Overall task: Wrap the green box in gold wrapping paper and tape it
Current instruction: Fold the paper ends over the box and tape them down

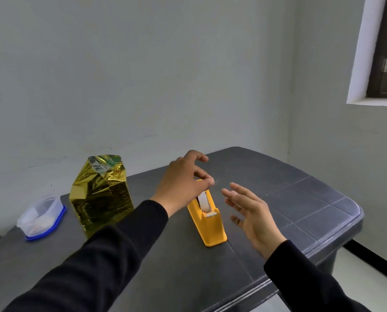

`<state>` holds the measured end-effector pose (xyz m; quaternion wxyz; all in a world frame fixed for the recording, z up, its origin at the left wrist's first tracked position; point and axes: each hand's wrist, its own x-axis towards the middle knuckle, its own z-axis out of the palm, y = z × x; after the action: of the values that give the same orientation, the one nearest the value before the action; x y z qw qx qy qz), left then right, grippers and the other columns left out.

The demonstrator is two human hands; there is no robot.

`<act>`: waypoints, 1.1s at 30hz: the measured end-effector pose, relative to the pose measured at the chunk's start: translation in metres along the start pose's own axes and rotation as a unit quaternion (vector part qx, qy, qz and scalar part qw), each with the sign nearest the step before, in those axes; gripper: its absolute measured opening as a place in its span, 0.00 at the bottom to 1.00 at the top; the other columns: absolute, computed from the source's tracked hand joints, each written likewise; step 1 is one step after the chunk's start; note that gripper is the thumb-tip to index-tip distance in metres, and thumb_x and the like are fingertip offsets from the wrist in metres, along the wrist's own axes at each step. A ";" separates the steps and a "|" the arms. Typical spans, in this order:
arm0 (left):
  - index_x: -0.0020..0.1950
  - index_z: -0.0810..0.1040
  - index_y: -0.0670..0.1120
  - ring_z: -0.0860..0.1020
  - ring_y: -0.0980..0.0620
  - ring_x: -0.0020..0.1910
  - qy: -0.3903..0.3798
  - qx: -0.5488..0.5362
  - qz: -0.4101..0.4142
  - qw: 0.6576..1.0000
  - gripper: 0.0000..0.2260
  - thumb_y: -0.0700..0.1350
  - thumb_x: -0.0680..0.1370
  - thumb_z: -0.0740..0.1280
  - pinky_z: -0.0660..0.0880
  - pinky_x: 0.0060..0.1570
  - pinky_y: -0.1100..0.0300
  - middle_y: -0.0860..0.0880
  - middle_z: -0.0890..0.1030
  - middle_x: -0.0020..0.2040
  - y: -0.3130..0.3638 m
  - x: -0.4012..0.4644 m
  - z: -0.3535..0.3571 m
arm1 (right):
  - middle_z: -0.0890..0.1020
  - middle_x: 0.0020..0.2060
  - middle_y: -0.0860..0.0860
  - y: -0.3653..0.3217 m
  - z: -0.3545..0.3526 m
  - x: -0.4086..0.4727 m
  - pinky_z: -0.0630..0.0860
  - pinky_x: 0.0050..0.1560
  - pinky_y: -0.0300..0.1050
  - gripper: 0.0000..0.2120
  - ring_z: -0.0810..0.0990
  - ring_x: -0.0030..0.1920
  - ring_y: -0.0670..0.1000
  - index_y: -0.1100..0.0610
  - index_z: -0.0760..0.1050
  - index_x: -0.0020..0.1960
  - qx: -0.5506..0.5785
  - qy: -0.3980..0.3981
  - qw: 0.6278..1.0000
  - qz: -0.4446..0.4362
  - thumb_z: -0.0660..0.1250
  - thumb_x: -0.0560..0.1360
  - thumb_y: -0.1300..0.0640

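The box stands upright at the left of the dark table, covered in crinkled gold wrapping paper. The paper is bunched loosely at its top, where a bit of green shows. A yellow tape dispenser with a white tape roll sits in the middle of the table. My left hand reaches over the dispenser's far end, thumb and a curled finger pinching at the top of the tape roll, index finger raised. My right hand hovers just right of the dispenser, fingers spread, holding nothing.
A clear plastic container with a blue lid lies tilted at the far left of the table. The table's rounded right edge drops off to the floor. A grey wall stands close behind, and a window is at the upper right.
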<state>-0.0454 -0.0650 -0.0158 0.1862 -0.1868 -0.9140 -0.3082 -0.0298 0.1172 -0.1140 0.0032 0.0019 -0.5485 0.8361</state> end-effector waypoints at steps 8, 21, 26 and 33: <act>0.64 0.73 0.54 0.80 0.67 0.45 0.004 0.022 -0.043 0.999 0.21 0.49 0.75 0.77 0.68 0.40 0.81 0.59 0.86 0.43 -0.004 -0.013 -0.071 | 0.89 0.47 0.53 -0.029 0.071 0.002 0.82 0.50 0.38 0.20 0.87 0.51 0.49 0.54 0.78 0.65 -0.107 -0.074 0.984 -0.125 0.76 0.74 0.62; 0.67 0.74 0.57 0.79 0.57 0.55 0.103 0.143 -0.122 0.977 0.26 0.61 0.72 0.75 0.76 0.56 0.56 0.59 0.84 0.54 -0.047 -0.042 -0.183 | 0.87 0.53 0.47 -0.009 0.163 0.018 0.77 0.54 0.47 0.18 0.83 0.58 0.47 0.49 0.80 0.63 -0.066 -0.064 0.995 -0.039 0.77 0.74 0.54; 0.69 0.76 0.49 0.79 0.52 0.60 0.018 0.141 -0.208 0.968 0.33 0.64 0.70 0.76 0.72 0.54 0.61 0.51 0.84 0.59 -0.073 -0.043 -0.174 | 0.80 0.66 0.45 -0.008 0.200 0.033 0.78 0.56 0.49 0.30 0.80 0.62 0.49 0.50 0.68 0.75 -0.069 -0.094 0.993 -0.011 0.75 0.77 0.56; 0.59 0.81 0.50 0.81 0.64 0.44 0.182 0.060 -0.155 0.969 0.16 0.52 0.74 0.76 0.74 0.49 0.70 0.56 0.86 0.39 -0.080 -0.041 -0.163 | 0.75 0.71 0.46 -0.001 0.229 0.049 0.81 0.56 0.52 0.36 0.82 0.58 0.49 0.47 0.61 0.79 -0.074 -0.109 0.990 0.041 0.74 0.77 0.59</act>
<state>-0.0099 -0.2366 0.0470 0.3107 0.0279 -0.8993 -0.3065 -0.0785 -0.0923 -0.0210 -0.0906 0.0704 -0.6055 0.7876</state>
